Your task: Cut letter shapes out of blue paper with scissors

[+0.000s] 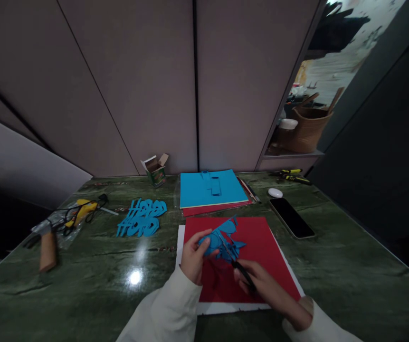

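My left hand [192,259] is closed on a folded blue paper cut-out [222,241], held just above a red sheet [261,242]. My right hand [261,284] grips black-handled scissors [238,263], whose blades reach up into the blue paper. Both hands are over the red sheet, which lies on a white sheet [225,308] at the near edge of the green marble table [332,275].
A finished blue paper cut-out [142,217] lies to the left. A stack of blue and red sheets [211,189] sits behind, with a small open carton [156,170]. A phone [291,217] and white pebble-like object [275,192] are right; a yellow glue gun [81,211] and wooden-handled tool [48,251] left.
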A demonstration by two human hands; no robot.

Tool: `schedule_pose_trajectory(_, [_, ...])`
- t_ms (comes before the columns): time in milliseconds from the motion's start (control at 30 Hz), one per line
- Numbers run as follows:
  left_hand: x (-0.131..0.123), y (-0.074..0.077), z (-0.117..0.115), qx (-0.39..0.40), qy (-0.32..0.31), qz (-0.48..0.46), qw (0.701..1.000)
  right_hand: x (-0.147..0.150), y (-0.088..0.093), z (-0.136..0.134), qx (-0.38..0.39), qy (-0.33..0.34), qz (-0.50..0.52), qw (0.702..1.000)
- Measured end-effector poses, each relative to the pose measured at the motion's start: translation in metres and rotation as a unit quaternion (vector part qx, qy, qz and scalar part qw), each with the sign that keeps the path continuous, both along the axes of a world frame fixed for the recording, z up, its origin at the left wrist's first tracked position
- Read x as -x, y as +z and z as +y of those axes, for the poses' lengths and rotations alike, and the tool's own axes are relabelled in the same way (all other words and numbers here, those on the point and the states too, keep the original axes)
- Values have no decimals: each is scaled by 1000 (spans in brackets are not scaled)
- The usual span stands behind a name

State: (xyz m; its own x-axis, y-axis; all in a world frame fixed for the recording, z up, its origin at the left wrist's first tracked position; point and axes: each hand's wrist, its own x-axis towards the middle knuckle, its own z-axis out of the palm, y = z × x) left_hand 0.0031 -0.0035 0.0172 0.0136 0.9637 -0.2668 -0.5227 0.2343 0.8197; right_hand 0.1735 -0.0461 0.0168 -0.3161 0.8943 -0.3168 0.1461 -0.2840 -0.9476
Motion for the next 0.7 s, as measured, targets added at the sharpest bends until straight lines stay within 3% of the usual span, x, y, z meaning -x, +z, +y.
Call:
schedule_pose_trajectory(333, [5, 4, 1, 46, -18, -50, 998, 0, -1, 1, 11, -6, 17, 1000])
schedule_pose_trajectory(500, [9, 2, 2, 34, -70, -96, 992, 1, 8, 3, 6, -2, 12, 1000])
schedule_pose_trajectory(700, [15, 2, 5, 31, -140, -149, 978, -5, 6, 7, 3, 17, 7, 1000])
